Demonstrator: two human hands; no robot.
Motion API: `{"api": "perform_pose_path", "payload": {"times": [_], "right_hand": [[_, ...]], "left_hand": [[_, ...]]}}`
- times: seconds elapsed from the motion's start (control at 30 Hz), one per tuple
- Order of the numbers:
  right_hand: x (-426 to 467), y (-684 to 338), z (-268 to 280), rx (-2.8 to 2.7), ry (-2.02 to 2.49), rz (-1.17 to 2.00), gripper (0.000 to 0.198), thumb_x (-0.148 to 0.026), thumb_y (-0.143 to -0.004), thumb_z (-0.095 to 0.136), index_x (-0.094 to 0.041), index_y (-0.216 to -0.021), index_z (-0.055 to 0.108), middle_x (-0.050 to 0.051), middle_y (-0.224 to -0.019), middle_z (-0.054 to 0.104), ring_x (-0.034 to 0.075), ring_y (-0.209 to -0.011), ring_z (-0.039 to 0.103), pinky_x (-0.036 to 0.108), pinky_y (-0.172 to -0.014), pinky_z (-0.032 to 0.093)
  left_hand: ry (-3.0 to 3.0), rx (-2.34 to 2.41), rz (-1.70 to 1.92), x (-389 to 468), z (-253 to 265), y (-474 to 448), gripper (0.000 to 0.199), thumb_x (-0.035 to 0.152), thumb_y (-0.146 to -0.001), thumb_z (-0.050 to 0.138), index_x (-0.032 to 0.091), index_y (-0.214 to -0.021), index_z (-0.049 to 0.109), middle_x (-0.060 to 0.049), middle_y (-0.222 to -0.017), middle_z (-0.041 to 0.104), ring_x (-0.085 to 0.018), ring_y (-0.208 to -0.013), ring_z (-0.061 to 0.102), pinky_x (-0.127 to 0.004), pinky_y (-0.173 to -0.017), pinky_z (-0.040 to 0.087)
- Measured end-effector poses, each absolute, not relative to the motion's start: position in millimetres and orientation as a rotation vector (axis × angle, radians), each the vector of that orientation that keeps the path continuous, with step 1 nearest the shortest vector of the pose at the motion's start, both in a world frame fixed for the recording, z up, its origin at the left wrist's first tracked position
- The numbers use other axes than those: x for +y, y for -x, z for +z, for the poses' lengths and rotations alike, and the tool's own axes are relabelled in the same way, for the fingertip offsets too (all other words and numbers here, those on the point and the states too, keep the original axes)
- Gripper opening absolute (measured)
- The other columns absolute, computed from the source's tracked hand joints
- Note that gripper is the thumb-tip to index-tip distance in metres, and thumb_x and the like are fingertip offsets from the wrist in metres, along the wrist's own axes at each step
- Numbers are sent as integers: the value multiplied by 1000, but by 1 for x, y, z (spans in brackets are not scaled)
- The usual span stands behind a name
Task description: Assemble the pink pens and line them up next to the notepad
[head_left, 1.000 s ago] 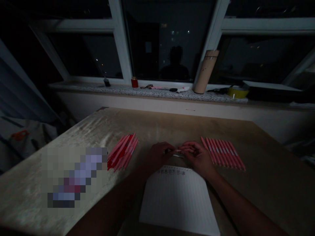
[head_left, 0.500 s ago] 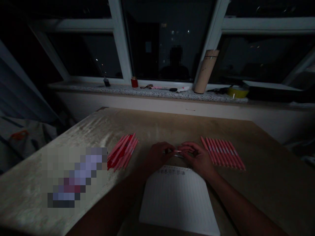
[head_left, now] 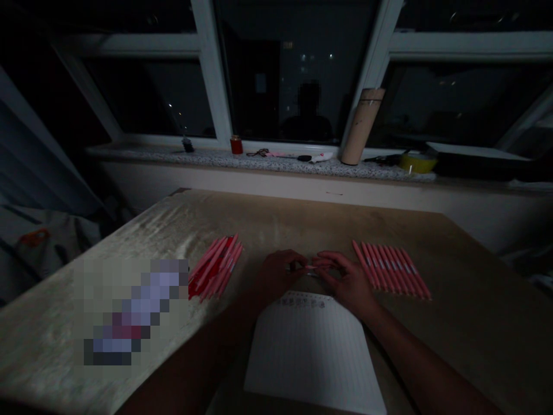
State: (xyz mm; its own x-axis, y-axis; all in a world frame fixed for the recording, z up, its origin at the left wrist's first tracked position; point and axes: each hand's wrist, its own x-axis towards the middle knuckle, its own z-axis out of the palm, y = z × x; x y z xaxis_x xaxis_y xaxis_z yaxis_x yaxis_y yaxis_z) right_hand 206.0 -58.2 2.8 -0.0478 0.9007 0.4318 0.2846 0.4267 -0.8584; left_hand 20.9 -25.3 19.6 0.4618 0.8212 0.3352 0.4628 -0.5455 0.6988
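Both hands meet just beyond the top edge of a lined notepad (head_left: 311, 357) with scribbles along its upper end. My left hand (head_left: 280, 274) pinches one end of a slim pink pen (head_left: 310, 267), held roughly level. Closed on its other end are the fingers of my right hand (head_left: 341, 274), which hide much of it. A thin whitish piece shows just below the pen, too small to make out. To the right lies a neat row of pink pens (head_left: 393, 268). A looser heap of pink pens (head_left: 224, 268) rests on the left, over something red.
A pixelated bluish object (head_left: 147, 305) lies on the table's left side. Along the windowsill (head_left: 207, 161) stand a small red jar (head_left: 235, 144), a tall cardboard tube (head_left: 363, 127) and a roll of yellow tape (head_left: 417, 162). The light is dim.
The fingers of my right hand have shifted slightly along the pen, and a bit more pink shows between the hands. The pen row, heap and notepad stay put.
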Motion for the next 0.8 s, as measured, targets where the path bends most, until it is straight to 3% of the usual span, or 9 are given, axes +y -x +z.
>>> {"api": "perform_pose_path", "payload": {"times": [0.3, 0.8], "right_hand": [[-61, -205, 7, -1631, 1094, 645, 24, -28, -77, 63, -21, -100, 59, 7, -89, 70, 20, -81, 67, 36, -76, 54], [-61, -207, 5, -1658, 1119, 633, 24, -28, -78, 60, -21, -101, 61, 8, -91, 70, 20, -82, 66, 38, -77, 53]], "left_hand": [[-2252, 1031, 924, -24, 17, -21, 27, 42, -80, 56, 19, -86, 68, -3, -87, 68, -13, -78, 61, -25, -77, 46], [-2243, 1042, 914, -25, 20, -20, 22, 38, -79, 58, 20, -85, 68, -3, -90, 68, -13, -79, 61, -25, -78, 45]]}}
